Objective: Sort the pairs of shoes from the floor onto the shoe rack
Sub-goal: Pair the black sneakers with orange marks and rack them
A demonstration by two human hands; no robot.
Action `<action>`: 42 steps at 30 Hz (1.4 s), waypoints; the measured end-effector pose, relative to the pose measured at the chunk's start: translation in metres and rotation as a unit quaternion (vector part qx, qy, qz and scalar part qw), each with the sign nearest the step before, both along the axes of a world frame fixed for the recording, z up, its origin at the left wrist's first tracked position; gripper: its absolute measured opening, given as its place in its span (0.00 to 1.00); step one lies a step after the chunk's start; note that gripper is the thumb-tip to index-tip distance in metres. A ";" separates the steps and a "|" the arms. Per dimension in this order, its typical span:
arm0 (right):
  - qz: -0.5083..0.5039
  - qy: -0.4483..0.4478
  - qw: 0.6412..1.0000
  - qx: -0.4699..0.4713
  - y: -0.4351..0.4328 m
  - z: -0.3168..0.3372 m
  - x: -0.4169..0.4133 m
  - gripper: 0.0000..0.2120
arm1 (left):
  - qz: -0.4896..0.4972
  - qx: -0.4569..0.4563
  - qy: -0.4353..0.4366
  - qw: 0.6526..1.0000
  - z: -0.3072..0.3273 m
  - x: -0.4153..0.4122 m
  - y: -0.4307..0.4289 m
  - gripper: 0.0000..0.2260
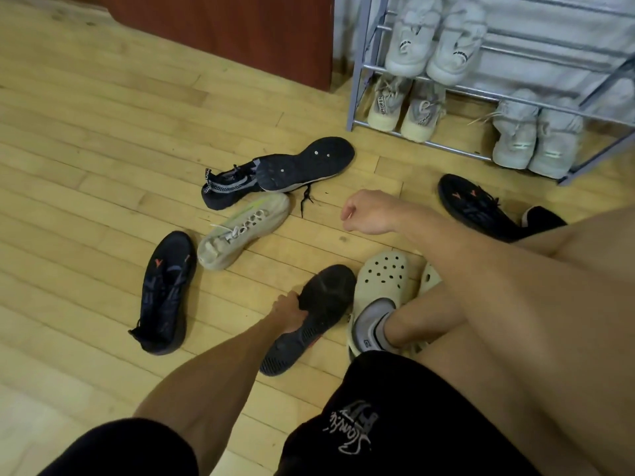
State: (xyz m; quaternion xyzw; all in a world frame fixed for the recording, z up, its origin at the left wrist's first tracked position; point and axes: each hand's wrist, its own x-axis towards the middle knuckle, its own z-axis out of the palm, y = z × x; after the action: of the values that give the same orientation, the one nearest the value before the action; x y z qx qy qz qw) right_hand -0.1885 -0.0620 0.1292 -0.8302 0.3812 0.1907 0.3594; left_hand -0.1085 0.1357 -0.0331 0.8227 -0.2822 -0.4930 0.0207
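Shoe rack (358, 80) holds three pale sneaker pairs (436, 39). Still on the floor (103, 132): several dark shoes (165, 290) and a beige sneaker (244, 230). Left hand (287, 312) has its fingers curled round an upturned black shoe (323, 300). Right hand (366, 213) is loosely curled and empty.

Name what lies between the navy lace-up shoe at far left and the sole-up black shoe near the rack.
A beige fabric sneaker with white laces, in the head view.

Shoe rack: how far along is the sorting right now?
Done: three pale pairs sit on the rack. In hand: the left grip holds a black shoe lying sole-up on the floor; the right grip holds nothing. Left on the floor: an orange-marked dark shoe, its likely mate by the rack, a beige sneaker, and two overlapping black shoes.
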 end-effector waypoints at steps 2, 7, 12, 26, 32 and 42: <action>0.021 -0.001 1.000 0.000 0.003 0.000 0.002 0.15 | -0.025 -0.002 -0.010 1.000 -0.002 0.001 -0.001 0.23; 0.038 0.019 0.999 0.010 0.004 -0.005 -0.001 0.15 | -0.039 -0.047 -0.009 0.998 0.008 0.009 -0.005 0.22; 0.044 0.044 0.998 0.015 0.004 -0.009 -0.001 0.14 | -0.071 -0.105 -0.110 0.986 0.024 0.028 -0.013 0.21; 0.009 0.018 0.999 0.038 -0.005 -0.025 0.007 0.16 | 0.231 -0.173 0.002 0.958 0.038 0.048 -0.062 0.14; 0.021 0.046 0.998 0.034 -0.008 -0.030 -0.002 0.18 | 0.175 -0.094 -0.042 0.979 0.027 0.084 -0.031 0.26; 0.044 0.050 0.997 0.037 -0.011 -0.034 0.007 0.21 | 0.241 -0.008 0.045 0.970 -0.010 0.064 -0.007 0.28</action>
State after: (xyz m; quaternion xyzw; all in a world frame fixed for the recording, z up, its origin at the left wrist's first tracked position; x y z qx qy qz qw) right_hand -0.1812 -0.0727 0.0953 -0.8216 0.3542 0.2618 0.3619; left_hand -0.0450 0.1285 -0.0433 0.8430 -0.0787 -0.5081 0.1580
